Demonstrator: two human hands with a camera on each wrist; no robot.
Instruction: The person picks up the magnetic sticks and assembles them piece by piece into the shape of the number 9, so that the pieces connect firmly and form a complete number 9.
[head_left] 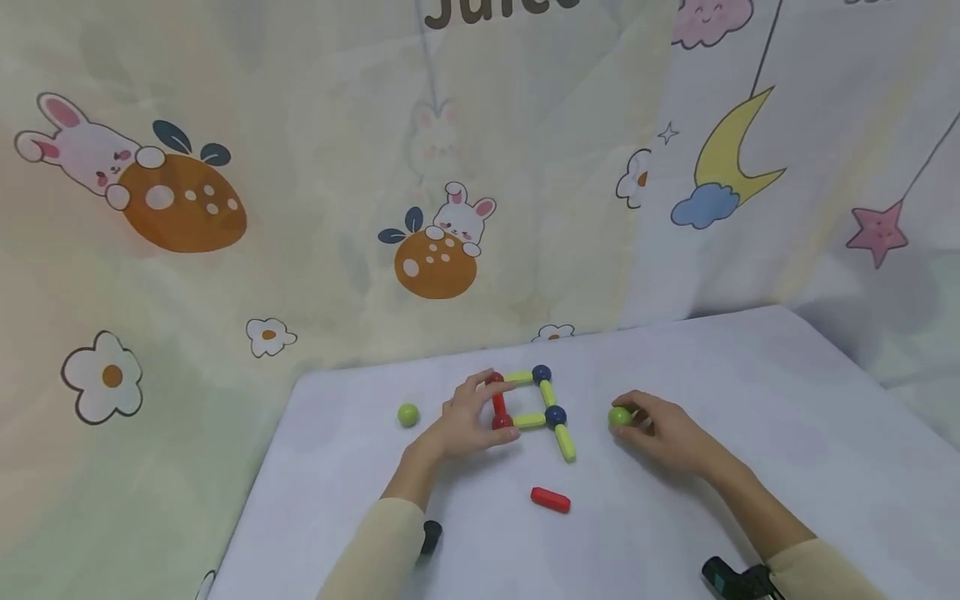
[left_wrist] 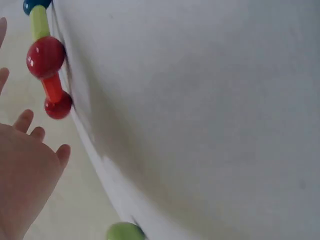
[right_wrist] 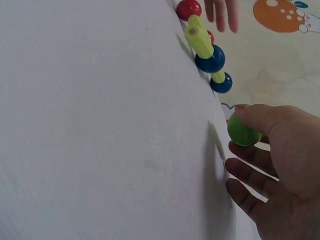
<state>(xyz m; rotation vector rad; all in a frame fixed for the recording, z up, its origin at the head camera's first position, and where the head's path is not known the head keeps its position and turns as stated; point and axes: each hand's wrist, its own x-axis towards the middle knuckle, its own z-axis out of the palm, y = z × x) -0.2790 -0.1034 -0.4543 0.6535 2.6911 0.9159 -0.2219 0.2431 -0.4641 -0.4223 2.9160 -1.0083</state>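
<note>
On the white table sits a square of sticks and balls: two red balls (head_left: pixel 502 422), two blue balls (head_left: pixel 555 415), a red stick (head_left: pixel 498 404) and yellow-green sticks (head_left: pixel 529 421). One more yellow-green stick (head_left: pixel 566 443) juts toward the near side from a blue ball. My left hand (head_left: pixel 463 423) is spread at the red side of the square; in the left wrist view its fingers look apart from the red balls (left_wrist: pixel 46 57). Off to the right, my right hand (head_left: pixel 671 429) pinches a green ball (right_wrist: pixel 243 131) between thumb and fingers.
A loose red stick (head_left: pixel 551 500) lies nearer me than the square. Left of my left hand is another green ball (head_left: pixel 408 415). Behind the white table (head_left: pixel 315 467) hangs a printed cloth (head_left: pixel 330 167), close to its far edge.
</note>
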